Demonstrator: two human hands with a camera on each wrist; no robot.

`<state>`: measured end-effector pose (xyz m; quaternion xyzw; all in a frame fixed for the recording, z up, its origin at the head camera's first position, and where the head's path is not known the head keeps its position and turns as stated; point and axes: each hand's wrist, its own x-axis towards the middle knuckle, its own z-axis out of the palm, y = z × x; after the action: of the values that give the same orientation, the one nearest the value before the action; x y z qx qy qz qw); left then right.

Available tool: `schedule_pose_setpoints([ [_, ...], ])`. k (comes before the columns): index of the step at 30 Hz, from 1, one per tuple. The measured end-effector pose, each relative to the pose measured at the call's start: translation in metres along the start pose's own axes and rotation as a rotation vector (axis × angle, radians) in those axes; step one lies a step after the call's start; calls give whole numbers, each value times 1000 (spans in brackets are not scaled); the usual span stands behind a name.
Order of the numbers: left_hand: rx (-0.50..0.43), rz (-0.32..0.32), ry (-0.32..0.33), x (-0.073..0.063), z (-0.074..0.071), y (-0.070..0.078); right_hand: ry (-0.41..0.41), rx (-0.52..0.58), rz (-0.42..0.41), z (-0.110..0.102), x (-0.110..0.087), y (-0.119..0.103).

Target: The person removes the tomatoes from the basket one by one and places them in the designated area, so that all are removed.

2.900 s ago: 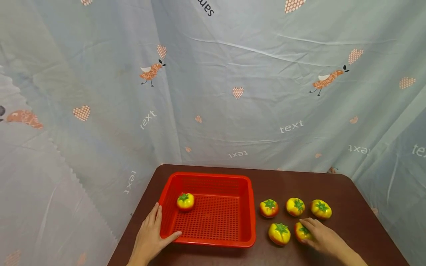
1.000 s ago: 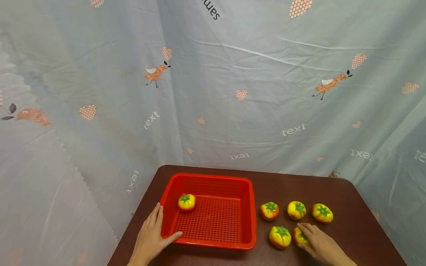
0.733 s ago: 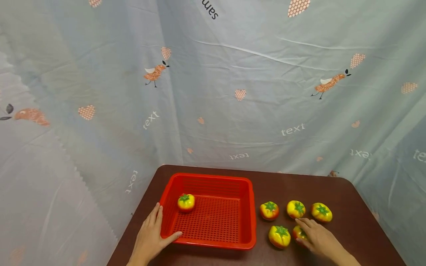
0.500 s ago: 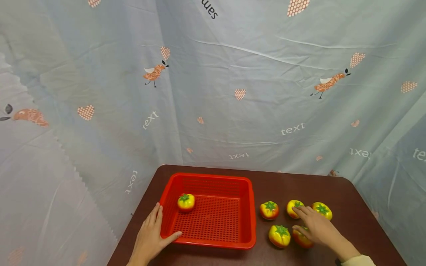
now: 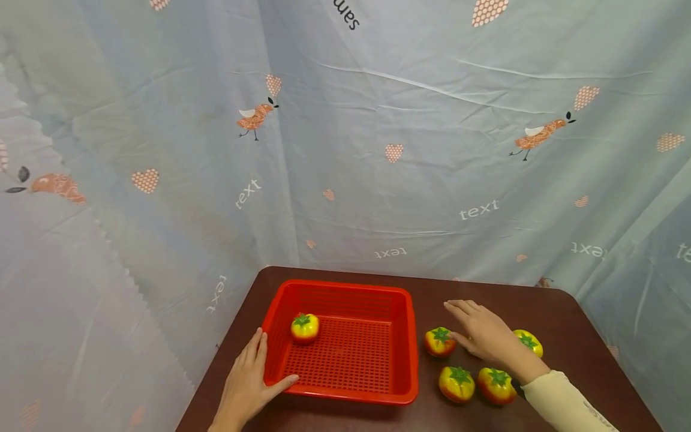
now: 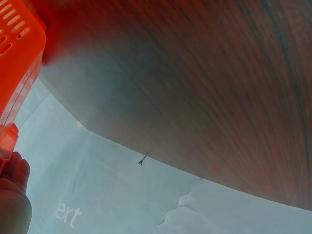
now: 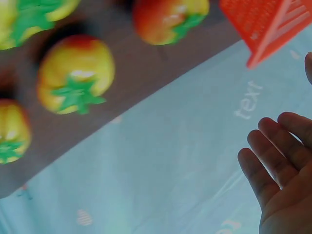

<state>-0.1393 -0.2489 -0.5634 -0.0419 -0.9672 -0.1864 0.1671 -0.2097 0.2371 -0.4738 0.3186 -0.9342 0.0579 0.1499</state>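
In the head view my left hand (image 5: pixel 248 381) rests at the near left corner of a red plastic basket (image 5: pixel 345 398). Its fingers lie straight along the left side, with the thumb on the front rim. One glossy yellow-and-red tomato (image 5: pixel 305 328) with a green star-shaped top sits inside the basket. My right hand (image 5: pixel 483 333) is above the table, fingers extended and nothing in them. Beneath and around it lie more such tomatoes: one by the thumb (image 5: pixel 439 342), two in front (image 5: pixel 456 384) and one partly behind the wrist (image 5: pixel 529 341). Another tomato (image 7: pixel 78 75) shows in the right wrist view.
A dark brown table (image 5: pixel 432 294) carries everything. Its rounded far edge meets a pale blue-grey patterned curtain (image 5: pixel 345 180) that hangs behind and at both sides. The left wrist view shows bare wood-grained tabletop (image 6: pixel 195 87) beside the basket.
My right hand has left the front right tomato, rising and moving away and to the left over the back row, fingers spreading. The left hand and the basket hold their places.
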Motion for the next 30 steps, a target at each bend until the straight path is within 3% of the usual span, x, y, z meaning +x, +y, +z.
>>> schedule_pose_setpoints([
  [10,3,-6,-6,0,-1,1,22,11,-116,6,51,-34],
  [23,16,0,-1,0,-2,1,5,27,-186,20,88,-71],
  [30,9,-3,-8,0,-2,2,-94,68,-169,26,113,-103],
])
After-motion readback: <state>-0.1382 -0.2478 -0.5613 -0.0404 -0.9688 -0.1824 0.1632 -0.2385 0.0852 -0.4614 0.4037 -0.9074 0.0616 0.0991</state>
